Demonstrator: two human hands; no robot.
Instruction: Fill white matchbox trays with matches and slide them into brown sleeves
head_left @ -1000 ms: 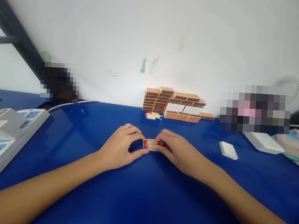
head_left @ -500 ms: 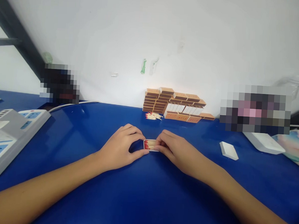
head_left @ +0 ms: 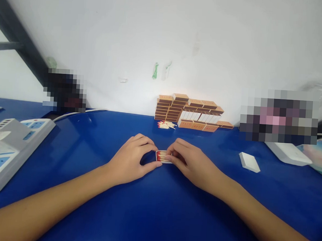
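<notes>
Between my hands, on the blue table, lies a small white matchbox tray (head_left: 156,156) filled with red-tipped matches (head_left: 161,156). My left hand (head_left: 131,159) grips the tray's left end, index finger at the far corner and thumb at the near one. Over the right part of the tray, my right hand (head_left: 192,159) has its thumb and fingers pinched together on the matches; the fingers hide that end. Behind the tray, a loose heap of matches (head_left: 166,125) lies in front of stacked brown and orange matchboxes (head_left: 169,108).
The matchbox stack leans close to the white wall (head_left: 114,41). A small white block (head_left: 249,162) lies to the right, near a larger white object (head_left: 288,153). At the left sits a power strip (head_left: 17,155) with a white cable (head_left: 79,111) behind it.
Both hands stay at the tray with nearly the same grip. My right fingers have shifted very slightly over the matches. The whole view has moved a little.
</notes>
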